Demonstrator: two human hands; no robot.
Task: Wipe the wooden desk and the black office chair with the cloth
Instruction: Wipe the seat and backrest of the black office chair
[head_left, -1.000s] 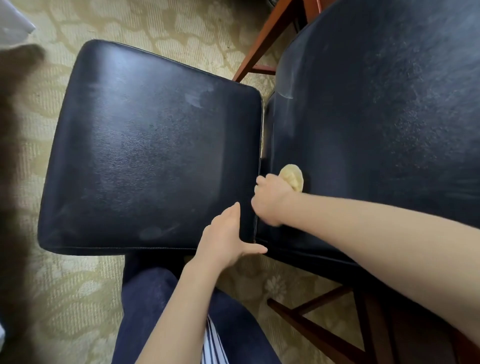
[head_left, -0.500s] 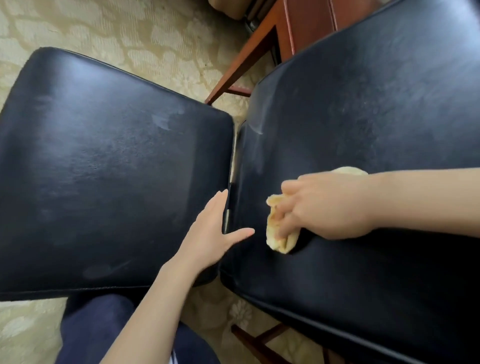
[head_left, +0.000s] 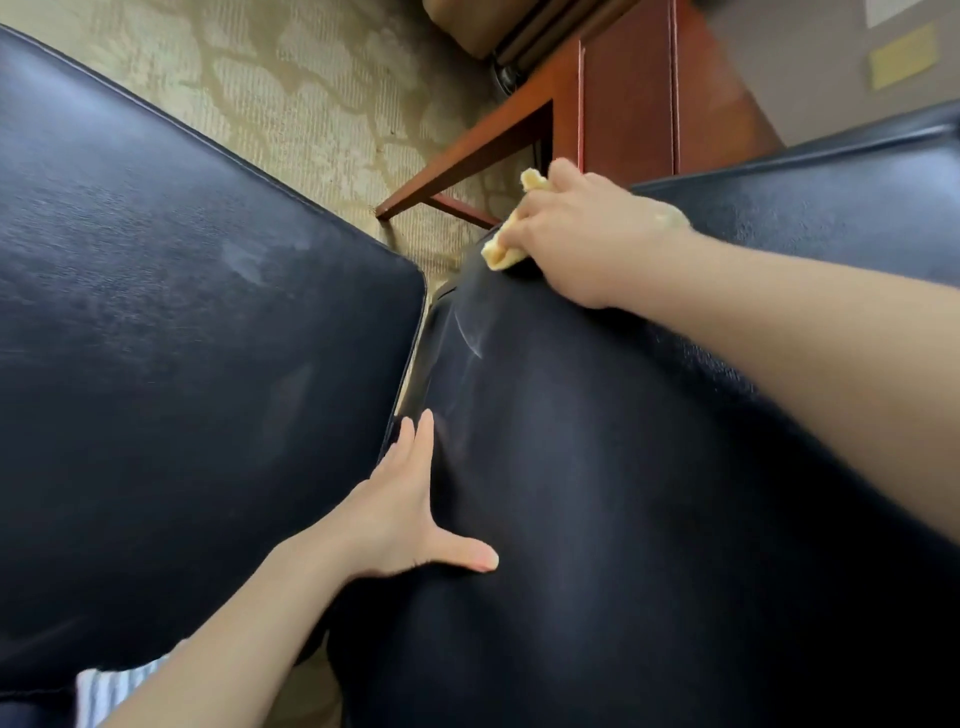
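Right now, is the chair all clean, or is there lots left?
Not done yet. The middle of the right cushion looks dark and smooth, so it is probably wiped. The right grip holds the yellow cloth against that cushion's far corner. Left to do: the pale smear on the left cushion, and maybe the wooden desk, whose top is out of view.
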